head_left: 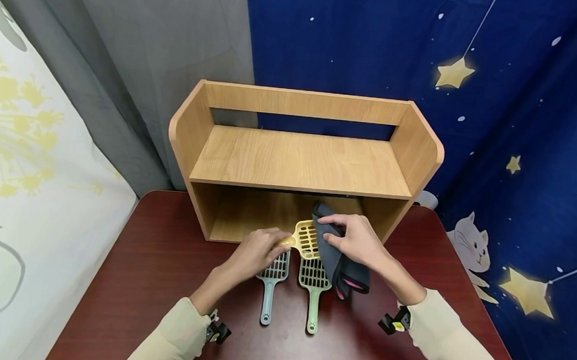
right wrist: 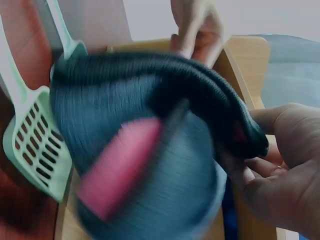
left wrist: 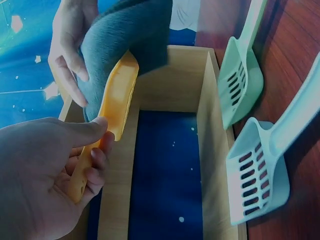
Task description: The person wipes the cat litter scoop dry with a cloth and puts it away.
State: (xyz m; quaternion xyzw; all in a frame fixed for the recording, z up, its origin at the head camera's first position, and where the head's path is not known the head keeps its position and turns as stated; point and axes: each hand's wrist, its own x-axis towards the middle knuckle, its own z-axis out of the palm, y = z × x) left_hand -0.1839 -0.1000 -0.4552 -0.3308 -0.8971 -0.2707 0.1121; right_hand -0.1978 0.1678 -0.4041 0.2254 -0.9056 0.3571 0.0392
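Note:
My left hand (head_left: 258, 251) grips a yellow slotted litter scoop (head_left: 307, 239) by its handle, holding it up in front of the shelf. A dark grey cloth (head_left: 331, 248) with pink showing in its folds is pinched in my right hand (head_left: 356, 240). In the left wrist view the cloth (left wrist: 122, 42) lies against the far end of the yellow scoop (left wrist: 120, 95). Below, on the table, are a blue scoop (head_left: 273, 281) and a green scoop (head_left: 314, 291), side by side with handles toward me. The cloth is blurred in the right wrist view, where it hides the yellow scoop.
A two-tier wooden shelf (head_left: 299, 161) stands at the back of the dark red table (head_left: 163, 282). Behind it hang a grey curtain (head_left: 168, 35) and a blue star-patterned curtain (head_left: 351, 46). A white cloth with yellow flowers (head_left: 30, 186) hangs at the left.

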